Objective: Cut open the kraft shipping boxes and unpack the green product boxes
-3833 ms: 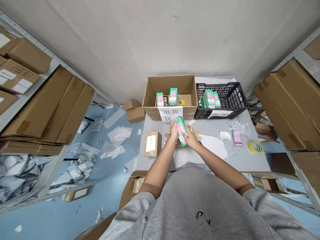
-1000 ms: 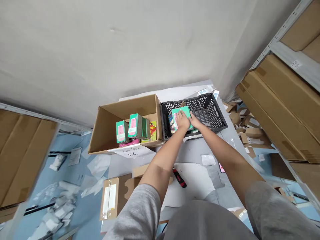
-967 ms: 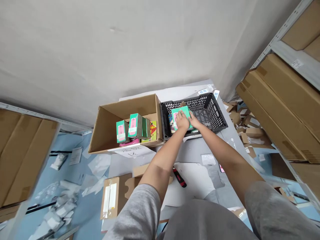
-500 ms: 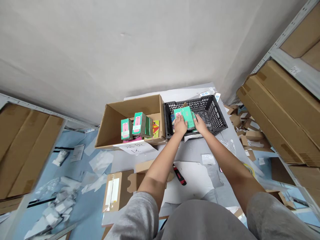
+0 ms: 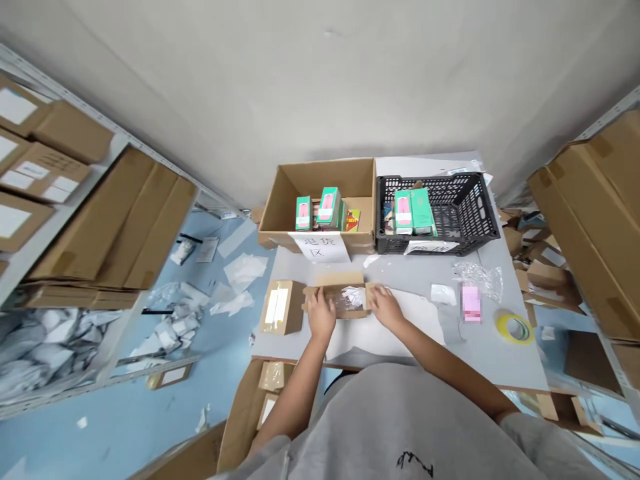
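Note:
My left hand (image 5: 320, 315) and my right hand (image 5: 386, 307) rest on the two ends of an opened cardboard mailer (image 5: 340, 285) on the grey table (image 5: 480, 353). Crumpled clear plastic (image 5: 351, 298) lies in the mailer's middle, between my hands. Beyond them, a black plastic crate (image 5: 480, 213) holds upright green-and-pink product boxes (image 5: 407, 211). Similar boxes (image 5: 325, 208) stand in an open cardboard box (image 5: 320, 172) to its left. A taped cardboard parcel (image 5: 283, 307) lies just left of my left hand.
A white paper sign (image 5: 320, 247) hangs on the cardboard box. To the right lie bubble wrap (image 5: 477, 279), a blurred pink item (image 5: 471, 303) and a yellow tape roll (image 5: 514, 328). Metal shelves with flat cartons (image 5: 110, 220) flank the table; plastic scraps litter the blue floor (image 5: 150, 413).
My hands have left the crate and come back toward me onto the mailer. The green boxes stay in the crate. The view has swung back to face the table squarely.

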Motion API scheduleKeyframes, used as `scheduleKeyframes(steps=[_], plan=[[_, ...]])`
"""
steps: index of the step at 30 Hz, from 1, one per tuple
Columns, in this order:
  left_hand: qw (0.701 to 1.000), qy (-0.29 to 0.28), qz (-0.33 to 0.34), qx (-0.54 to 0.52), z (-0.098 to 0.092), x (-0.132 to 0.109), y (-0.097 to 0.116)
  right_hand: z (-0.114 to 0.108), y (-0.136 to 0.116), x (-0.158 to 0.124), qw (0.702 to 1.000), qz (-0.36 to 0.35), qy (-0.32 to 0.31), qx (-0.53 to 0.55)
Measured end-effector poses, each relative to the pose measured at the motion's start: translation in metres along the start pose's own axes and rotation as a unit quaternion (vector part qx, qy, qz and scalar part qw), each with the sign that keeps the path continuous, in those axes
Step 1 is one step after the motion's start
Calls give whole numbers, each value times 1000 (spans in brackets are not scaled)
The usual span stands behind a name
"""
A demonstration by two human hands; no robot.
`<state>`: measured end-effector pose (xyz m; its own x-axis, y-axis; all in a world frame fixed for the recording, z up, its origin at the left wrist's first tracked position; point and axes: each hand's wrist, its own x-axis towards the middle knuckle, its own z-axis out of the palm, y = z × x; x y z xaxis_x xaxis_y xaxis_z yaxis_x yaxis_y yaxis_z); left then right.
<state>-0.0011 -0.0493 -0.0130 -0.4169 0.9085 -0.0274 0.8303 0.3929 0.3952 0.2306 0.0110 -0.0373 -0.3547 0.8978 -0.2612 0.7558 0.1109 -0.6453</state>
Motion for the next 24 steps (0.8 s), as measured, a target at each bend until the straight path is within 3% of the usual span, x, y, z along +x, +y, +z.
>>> scheduleKeyframes(steps=[4, 8, 11, 17, 20, 22, 24], plan=[[995, -90, -43, 29, 0, 2, -52, 35, -25, -2, 995, 80, -40, -48], [966, -232, -110, 34, -1, 20, -70, 47, -41, 6, 980, 187, -52, -48], [955, -282, -88, 42, -4, 23, -76, 48, -48, 5, 962, 258, -64, -57], [956, -289, -42, 21, -18, 14, -77, 39, -58, -19, 957, 278, -22, -84], [953, -303, -9, 19, -31, 21, -71, 29, -60, -35, 957, 274, 16, -97], [941, -336, 8, 36, -41, 32, -60, 16, -58, -45, 955, 285, 20, -74], [910, -410, 16, 56, -48, 46, -36, -5, -53, -59, 948, 320, -6, -5]])
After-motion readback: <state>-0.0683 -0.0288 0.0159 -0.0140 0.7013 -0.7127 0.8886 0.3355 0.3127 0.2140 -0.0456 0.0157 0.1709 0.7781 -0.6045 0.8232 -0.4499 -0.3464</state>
